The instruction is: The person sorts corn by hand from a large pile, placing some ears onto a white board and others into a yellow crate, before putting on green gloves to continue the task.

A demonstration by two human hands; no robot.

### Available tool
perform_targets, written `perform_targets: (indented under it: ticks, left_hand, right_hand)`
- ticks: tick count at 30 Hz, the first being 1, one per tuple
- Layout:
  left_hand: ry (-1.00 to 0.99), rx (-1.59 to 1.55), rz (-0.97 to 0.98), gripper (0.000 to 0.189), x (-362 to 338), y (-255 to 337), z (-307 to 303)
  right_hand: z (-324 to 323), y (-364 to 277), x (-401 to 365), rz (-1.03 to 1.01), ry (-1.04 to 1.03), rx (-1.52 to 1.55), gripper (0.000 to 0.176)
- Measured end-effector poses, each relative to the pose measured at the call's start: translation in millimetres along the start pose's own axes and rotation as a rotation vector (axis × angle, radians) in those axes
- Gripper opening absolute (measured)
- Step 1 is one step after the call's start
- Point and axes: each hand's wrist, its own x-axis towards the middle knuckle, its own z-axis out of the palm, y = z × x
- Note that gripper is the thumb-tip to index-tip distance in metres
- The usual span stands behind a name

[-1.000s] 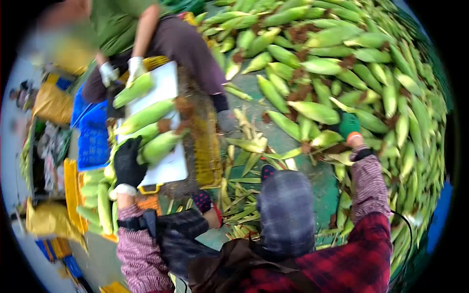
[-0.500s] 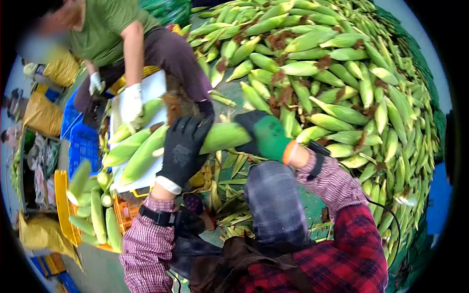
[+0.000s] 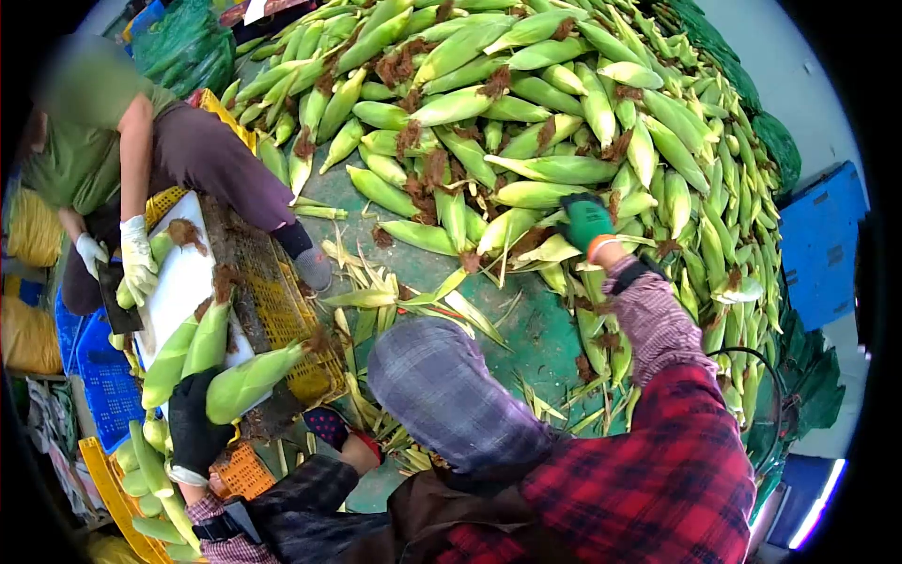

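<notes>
My left hand (image 3: 199, 425), in a black glove, is closed at the butt end of a green husked ear of corn (image 3: 254, 381) whose brown silk points to the right. Two more ears (image 3: 209, 338) lie just beyond it on the edge of a white board (image 3: 178, 291). My right hand (image 3: 587, 226), in a green-backed glove, is stretched out to the large pile of corn (image 3: 564, 169). Its fingers point down among the ears and are partly hidden, so I cannot tell what they grip.
Across the board a person in white gloves holds a knife (image 3: 118, 299) and a piece of corn. Trimmed ears fill a yellow crate (image 3: 99, 470) at lower left. A blue crate (image 3: 103, 376) and a yellow crate (image 3: 301, 329) flank the board. Loose husks (image 3: 366, 296) litter the green floor.
Both hands were on one ear in the middle. My left hand has moved down-left with an ear to the board's edge; my right hand has let go and reached right to the pile.
</notes>
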Motion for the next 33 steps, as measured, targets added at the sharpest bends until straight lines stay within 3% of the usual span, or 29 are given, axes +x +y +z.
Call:
perform_targets:
  ticks: [2, 4, 5, 6, 7, 10, 11, 12, 14, 16, 18, 20, 22, 24, 26, 30, 31, 33]
  left_hand:
    - [0.048, 0.076, 0.01, 0.069, -11, -12, 3]
    - [0.152, 0.192, -0.016, 0.07, -25, -36, 22]
    - [0.182, 0.18, -0.048, 0.073, -28, -45, 30]
    - [0.2, 0.188, -0.102, 0.073, -30, -39, 29]
    - [0.236, 0.251, -0.123, 0.074, -33, -39, 33]
    - [0.273, 0.36, -0.171, 0.083, -44, -39, 28]
    - [0.258, 0.397, -0.223, 0.084, -51, -33, 24]
    - [0.242, 0.421, -0.258, 0.085, -56, -30, 22]
    - [0.335, 0.462, -0.313, 0.081, -71, -43, 33]
    - [0.355, 0.481, -0.402, 0.072, -81, -48, 44]
    - [0.408, 0.58, -0.472, 0.076, -87, -63, 58]
    - [0.311, 0.435, -0.638, 0.078, -88, -79, 68]
    - [0.345, 0.377, -0.659, 0.079, -77, -100, 84]
    - [0.185, 0.385, -0.542, 0.096, -76, -79, 54]
    - [0.019, 0.224, -0.46, 0.106, -84, -75, 23]
    - [0.095, -0.065, -0.41, 0.097, -143, -113, -25]
    - [0.144, 0.131, -0.356, 0.093, -162, -142, -18]
    - [0.158, 0.042, -0.452, 0.087, -228, -127, -52]
  right_hand:
    - [17, 57, -10, -0.1, 0.004, -0.076, 0.051]
    - [42, 77, -5, -0.067, -0.176, -0.093, 0.057]
    - [103, 127, -2, -0.267, -0.012, -0.183, 0.061]
    - [84, 98, 2, -0.214, -0.077, -0.228, 0.065]
    - [43, 57, 12, -0.184, -0.299, -0.18, 0.069]
    - [77, 68, 50, -0.316, -0.48, -0.314, 0.086]
    - [89, 76, 56, -0.331, -0.369, -0.35, 0.078]
    - [134, 117, 81, -0.448, -0.247, -0.282, 0.046]
    - [21, 33, 62, -0.485, -0.504, -0.49, 0.044]
    - [48, 52, 66, -0.444, -0.412, -0.478, 0.048]
    - [-3, 19, 49, -0.481, -0.326, -0.393, 0.056]
    - [1, 40, 63, -0.443, -0.133, -0.188, 0.08]
    - [-57, 2, 58, -0.307, -0.019, -0.147, 0.08]
    - [-59, 7, 84, -0.257, 0.261, 0.523, 0.071]
    - [-129, -31, 92, -0.244, -0.047, 0.924, 0.056]
    - [-169, -132, 106, -0.33, -0.158, 1.356, 0.052]
    - [-172, -156, 110, -0.351, -0.201, 1.46, 0.051]
    - [-173, -202, 112, -0.388, -0.287, 1.629, 0.05]
